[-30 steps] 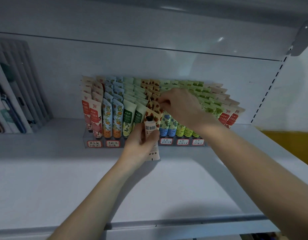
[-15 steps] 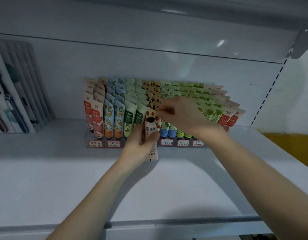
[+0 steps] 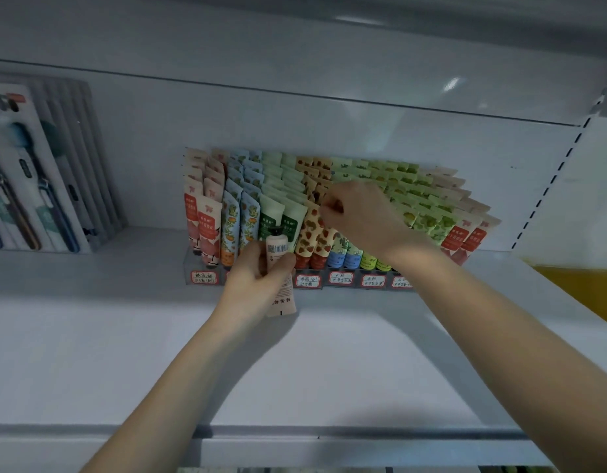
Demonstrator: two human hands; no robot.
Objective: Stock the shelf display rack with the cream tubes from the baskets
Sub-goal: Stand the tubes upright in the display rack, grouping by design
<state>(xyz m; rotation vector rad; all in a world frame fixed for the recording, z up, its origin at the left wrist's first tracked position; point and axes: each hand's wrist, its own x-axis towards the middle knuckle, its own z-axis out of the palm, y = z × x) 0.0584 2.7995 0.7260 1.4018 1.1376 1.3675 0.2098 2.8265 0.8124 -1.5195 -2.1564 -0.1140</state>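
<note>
White metal shelf board (image 3: 329,370) fills the lower half, grey front rail (image 3: 363,433) across at 6 o'clock. White back panel (image 3: 295,124) behind; underside of the upper shelf (image 3: 295,29) at 12, a soft light glare (image 3: 451,84) toward 1. Slotted upright (image 3: 551,184) at 2; yellow surface (image 3: 581,285) at 3.

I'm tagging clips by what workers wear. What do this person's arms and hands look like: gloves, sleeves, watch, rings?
The left hand and right hand wear no gloves, and no ring shows. The left forearm and right forearm are uncovered to the picture's edge: no sleeve, watch or wristband in view.
</note>
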